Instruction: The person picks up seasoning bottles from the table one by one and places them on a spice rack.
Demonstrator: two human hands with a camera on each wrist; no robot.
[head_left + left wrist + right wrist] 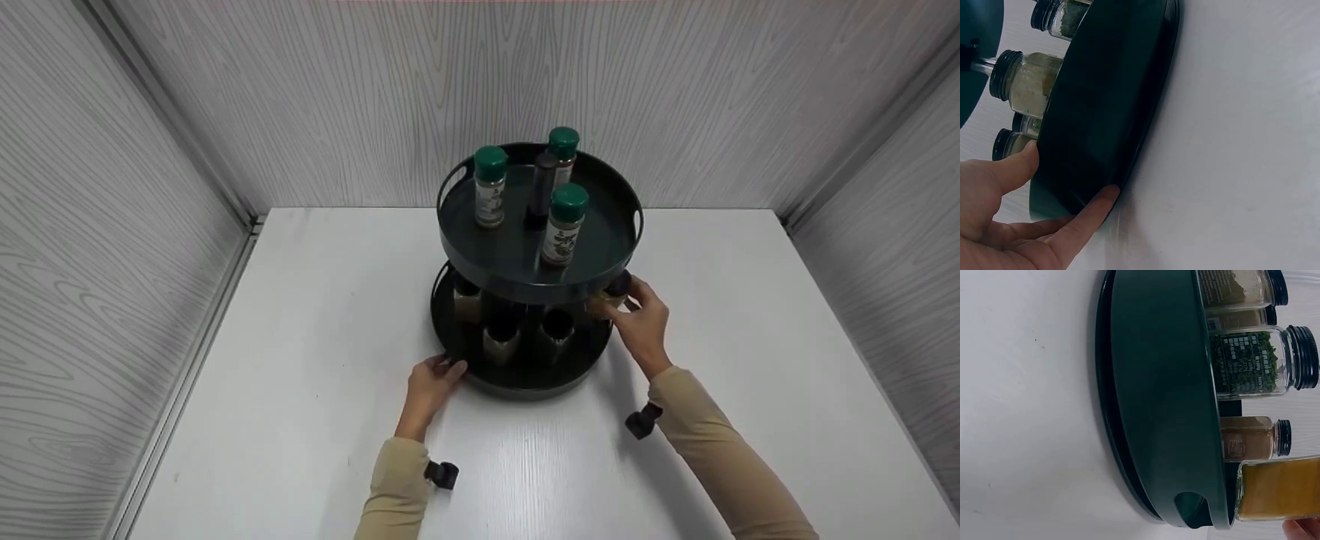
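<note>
A dark green two-tier round rack [540, 289] stands on the white table. My left hand [431, 386] holds the lower tier's wall at the front left, thumb at the rim and a fingertip near the bottom edge in the left wrist view. At the right side, my right hand [645, 322] grips a glass spice jar of yellow-brown powder [1280, 489] with a dark cap. This jar is at the lower tier's rim, partly under the upper tier. Other dark-capped jars stand on that tier, including one with green flakes [1249, 363] and one with brown powder [1248, 439].
Green-capped shaker bottles [561, 232] stand on the upper tier around a dark central post [542, 187]. The upper tier overhangs the back of the lower one. Grey wood-grain panels [337, 105] enclose the white table [322, 337] at the back and sides.
</note>
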